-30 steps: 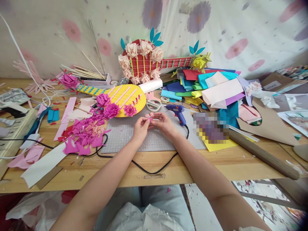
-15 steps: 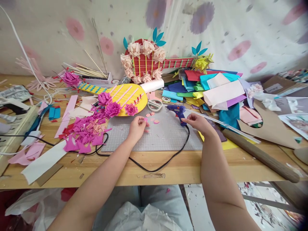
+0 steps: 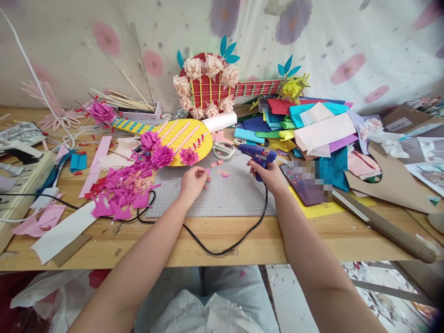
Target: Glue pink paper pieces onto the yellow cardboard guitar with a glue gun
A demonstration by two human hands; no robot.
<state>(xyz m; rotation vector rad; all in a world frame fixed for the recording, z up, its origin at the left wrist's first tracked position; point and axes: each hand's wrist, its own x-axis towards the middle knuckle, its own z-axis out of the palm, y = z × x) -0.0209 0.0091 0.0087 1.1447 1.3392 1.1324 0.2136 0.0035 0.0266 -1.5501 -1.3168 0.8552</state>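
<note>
My left hand (image 3: 193,180) pinches a small pink paper piece (image 3: 207,173) just above the grey cutting mat (image 3: 222,199). My right hand (image 3: 268,175) grips the handle of the blue glue gun (image 3: 255,154), whose nozzle points left over the mat. Its black cord (image 3: 229,240) loops down past the table edge. A few small pink paper cut-outs (image 3: 222,172) lie on the mat between my hands. Behind them lies a yellow paper guitar (image 3: 180,136) with magenta paper flowers (image 3: 162,156).
A phone (image 3: 301,182) lies right of the glue gun on yellow paper. Stacked coloured sheets (image 3: 305,125), a red paper guitar (image 3: 215,88), scissors (image 3: 222,150), magenta scraps (image 3: 121,189), a wooden rod (image 3: 385,229) and cardboard (image 3: 391,180) crowd the wooden table (image 3: 312,240).
My right hand left the paper piece, moved right to the glue gun and closed on its handle, lifting it. My left hand kept the pink piece and stayed in place.
</note>
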